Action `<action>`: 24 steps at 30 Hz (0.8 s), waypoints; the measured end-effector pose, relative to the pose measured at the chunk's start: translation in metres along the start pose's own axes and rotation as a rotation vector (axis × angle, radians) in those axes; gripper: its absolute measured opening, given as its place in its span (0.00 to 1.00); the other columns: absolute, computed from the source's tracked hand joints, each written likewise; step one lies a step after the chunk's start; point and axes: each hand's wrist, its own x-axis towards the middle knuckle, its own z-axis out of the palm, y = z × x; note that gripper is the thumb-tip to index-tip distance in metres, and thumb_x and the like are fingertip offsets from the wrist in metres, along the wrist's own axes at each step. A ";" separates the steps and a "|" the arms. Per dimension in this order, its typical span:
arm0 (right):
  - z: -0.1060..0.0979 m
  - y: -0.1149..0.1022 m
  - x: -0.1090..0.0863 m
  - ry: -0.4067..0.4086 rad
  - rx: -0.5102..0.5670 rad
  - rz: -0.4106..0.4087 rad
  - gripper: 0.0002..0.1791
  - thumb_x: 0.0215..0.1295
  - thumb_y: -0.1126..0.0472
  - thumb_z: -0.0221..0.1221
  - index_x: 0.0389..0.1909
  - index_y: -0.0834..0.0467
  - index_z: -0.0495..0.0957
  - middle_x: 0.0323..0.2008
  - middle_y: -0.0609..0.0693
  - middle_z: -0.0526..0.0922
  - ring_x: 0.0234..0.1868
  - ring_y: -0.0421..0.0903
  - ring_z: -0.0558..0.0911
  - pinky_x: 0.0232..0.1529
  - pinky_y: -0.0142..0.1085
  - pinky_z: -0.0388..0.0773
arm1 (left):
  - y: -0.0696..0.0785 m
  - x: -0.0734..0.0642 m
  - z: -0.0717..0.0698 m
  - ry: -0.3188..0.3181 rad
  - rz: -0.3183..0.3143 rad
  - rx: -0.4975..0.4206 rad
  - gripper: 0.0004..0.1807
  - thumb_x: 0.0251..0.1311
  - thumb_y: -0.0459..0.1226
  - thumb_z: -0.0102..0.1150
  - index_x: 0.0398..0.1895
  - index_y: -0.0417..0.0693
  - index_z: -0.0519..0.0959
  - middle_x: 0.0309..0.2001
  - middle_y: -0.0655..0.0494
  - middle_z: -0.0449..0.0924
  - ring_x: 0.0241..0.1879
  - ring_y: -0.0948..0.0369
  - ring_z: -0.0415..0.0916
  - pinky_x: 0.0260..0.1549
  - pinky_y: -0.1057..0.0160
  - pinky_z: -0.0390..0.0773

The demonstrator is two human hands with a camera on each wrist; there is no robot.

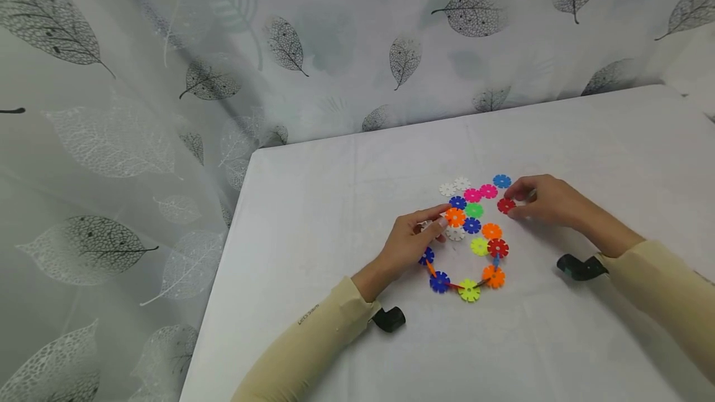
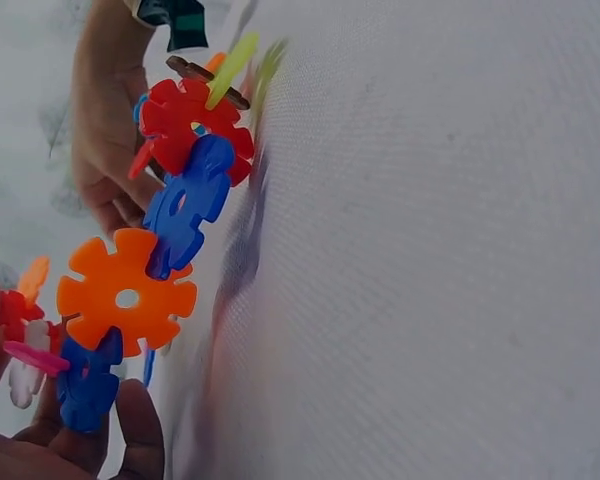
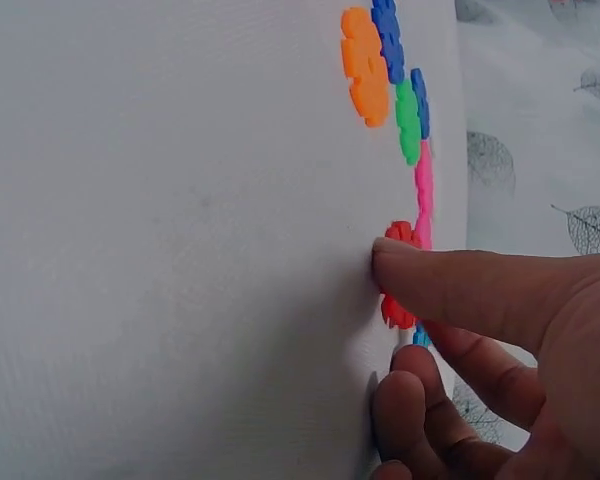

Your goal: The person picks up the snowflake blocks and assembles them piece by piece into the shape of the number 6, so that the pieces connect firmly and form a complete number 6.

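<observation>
Leaf-print curtain (image 1: pixel 335 36) behind white-clothed bench (image 1: pixel 313 203). Beige sleeves (image 1: pixel 313 340) enter from lower edge and right. Left hand (image 1: pixel 410 237): grip nearly closed, thumb and fingers pinching upper left of disc chain (image 1: pixel 439 282), interlocked notched plastic pieces curving over bench. Right hand (image 1: pixel 550 198): grip narrow, thumb and fingertip pinching red disc (image 1: pixel 506 206) on bench, beyond chain's right side. Near red disc: light-blue disc (image 1: pixel 501 181), pink discs (image 1: pixel 488 191). White discs (image 1: pixel 462 184) farther left.
</observation>
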 end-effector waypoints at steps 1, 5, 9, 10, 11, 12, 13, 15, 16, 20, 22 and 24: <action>0.000 0.000 0.000 0.000 0.009 0.001 0.27 0.56 0.59 0.74 0.52 0.67 0.77 0.44 0.62 0.79 0.47 0.62 0.76 0.42 0.48 0.82 | 0.000 0.000 0.000 0.001 0.001 -0.003 0.21 0.73 0.44 0.57 0.67 0.60 0.78 0.37 0.52 0.85 0.40 0.53 0.80 0.32 0.66 0.63; 0.002 0.000 -0.003 0.020 0.040 0.001 0.27 0.55 0.59 0.75 0.51 0.66 0.75 0.43 0.61 0.79 0.46 0.62 0.78 0.40 0.47 0.83 | -0.002 -0.001 0.000 -0.006 0.005 -0.021 0.21 0.73 0.43 0.58 0.67 0.58 0.78 0.44 0.59 0.83 0.39 0.53 0.82 0.30 0.66 0.64; 0.005 -0.001 -0.008 0.049 0.050 -0.014 0.24 0.58 0.58 0.73 0.50 0.64 0.76 0.43 0.61 0.81 0.46 0.62 0.79 0.39 0.46 0.83 | -0.002 -0.001 -0.002 -0.015 -0.008 -0.019 0.21 0.73 0.44 0.58 0.67 0.58 0.78 0.40 0.56 0.85 0.39 0.53 0.81 0.29 0.67 0.65; 0.005 -0.001 -0.009 0.057 0.050 -0.016 0.24 0.58 0.57 0.73 0.50 0.64 0.76 0.43 0.61 0.82 0.45 0.61 0.80 0.38 0.46 0.83 | -0.002 -0.001 -0.003 -0.019 -0.016 -0.014 0.21 0.73 0.45 0.57 0.68 0.58 0.78 0.38 0.54 0.86 0.39 0.54 0.81 0.29 0.67 0.65; 0.006 -0.001 -0.010 0.063 0.050 -0.017 0.24 0.59 0.57 0.73 0.50 0.64 0.76 0.43 0.62 0.82 0.45 0.61 0.80 0.37 0.45 0.83 | -0.002 -0.001 -0.003 -0.023 -0.024 -0.009 0.21 0.74 0.45 0.57 0.68 0.59 0.77 0.36 0.52 0.86 0.39 0.54 0.80 0.28 0.67 0.64; 0.006 -0.001 -0.011 0.068 0.052 -0.020 0.24 0.59 0.57 0.73 0.51 0.64 0.77 0.43 0.62 0.83 0.46 0.62 0.80 0.37 0.45 0.83 | -0.001 -0.001 -0.004 -0.028 -0.032 -0.006 0.22 0.74 0.46 0.56 0.68 0.59 0.77 0.34 0.51 0.86 0.38 0.54 0.79 0.28 0.67 0.64; 0.007 -0.001 -0.012 0.073 0.054 -0.020 0.24 0.60 0.56 0.72 0.51 0.63 0.77 0.44 0.63 0.83 0.46 0.62 0.80 0.36 0.44 0.83 | -0.001 -0.001 -0.004 -0.032 -0.040 -0.003 0.22 0.74 0.46 0.56 0.69 0.60 0.77 0.33 0.50 0.86 0.38 0.54 0.78 0.28 0.67 0.64; 0.008 -0.001 -0.014 0.080 0.060 -0.027 0.25 0.60 0.55 0.72 0.53 0.63 0.78 0.44 0.63 0.83 0.46 0.62 0.80 0.33 0.41 0.83 | 0.000 -0.001 -0.004 -0.040 -0.055 -0.006 0.22 0.75 0.46 0.55 0.69 0.60 0.76 0.33 0.48 0.86 0.35 0.55 0.76 0.27 0.67 0.63; 0.008 -0.002 -0.015 0.082 0.069 -0.031 0.26 0.60 0.54 0.72 0.54 0.63 0.79 0.44 0.63 0.84 0.46 0.62 0.80 0.32 0.40 0.83 | 0.000 -0.001 -0.004 -0.043 -0.060 -0.008 0.22 0.75 0.46 0.54 0.69 0.60 0.76 0.33 0.48 0.86 0.33 0.56 0.75 0.26 0.67 0.62; 0.009 -0.004 -0.018 0.074 0.122 -0.063 0.25 0.61 0.54 0.72 0.56 0.62 0.81 0.43 0.60 0.85 0.42 0.56 0.83 0.32 0.35 0.82 | 0.001 -0.001 -0.004 -0.042 -0.061 -0.019 0.21 0.75 0.45 0.54 0.69 0.59 0.76 0.32 0.47 0.86 0.31 0.57 0.74 0.25 0.67 0.62; 0.009 -0.007 -0.020 0.062 0.157 -0.079 0.24 0.62 0.55 0.72 0.56 0.61 0.81 0.42 0.58 0.86 0.39 0.53 0.84 0.32 0.34 0.81 | 0.001 -0.001 -0.004 -0.038 -0.054 -0.024 0.21 0.75 0.45 0.54 0.69 0.59 0.77 0.32 0.46 0.86 0.33 0.56 0.76 0.25 0.67 0.63; 0.010 -0.010 -0.021 0.046 0.194 -0.088 0.24 0.62 0.55 0.71 0.57 0.62 0.81 0.42 0.57 0.86 0.36 0.50 0.85 0.33 0.34 0.82 | 0.001 -0.001 -0.003 -0.031 -0.048 -0.030 0.21 0.75 0.45 0.55 0.68 0.59 0.77 0.32 0.45 0.86 0.35 0.54 0.79 0.27 0.67 0.64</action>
